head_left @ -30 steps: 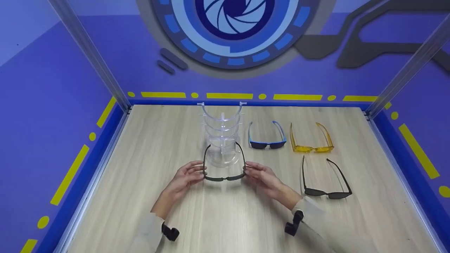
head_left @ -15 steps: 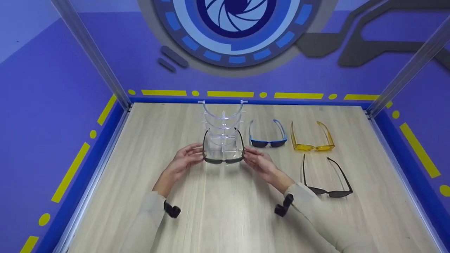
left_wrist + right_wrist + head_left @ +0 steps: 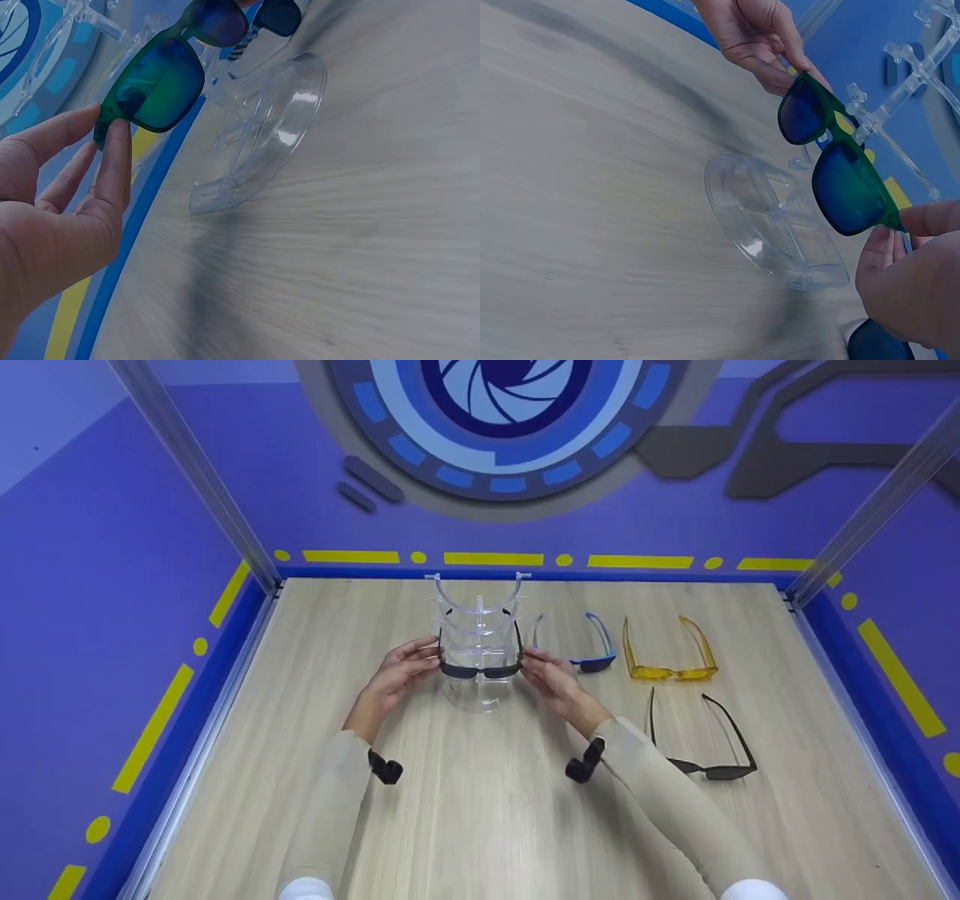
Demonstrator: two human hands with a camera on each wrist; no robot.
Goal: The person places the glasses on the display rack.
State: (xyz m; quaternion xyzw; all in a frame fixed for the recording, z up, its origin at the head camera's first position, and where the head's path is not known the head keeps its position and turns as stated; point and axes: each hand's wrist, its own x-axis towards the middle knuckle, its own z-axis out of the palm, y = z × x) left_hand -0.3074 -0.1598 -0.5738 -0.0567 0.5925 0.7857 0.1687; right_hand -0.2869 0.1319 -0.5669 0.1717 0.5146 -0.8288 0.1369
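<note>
Between both hands is a pair of dark green sunglasses with blue-green mirrored lenses. My left hand pinches the frame near the left hinge; in the left wrist view its thumb and fingers grip that corner. On the other side my right hand pinches the right hinge corner. The glasses are level, lenses toward me, temples pointing back around the upright of a clear display stand. They are above the stand's round base. Whether they touch a stand arm I cannot tell.
Right of the stand lie blue-framed sunglasses, partly hidden by my right hand. Yellow glasses lie farther right, with black sunglasses in front of them, partly behind my right sleeve. Blue walls border the wooden table.
Both hands have carried the green sunglasses away from me and upward, from in front of the stand's base to around its upright. The other glasses have stayed put.
</note>
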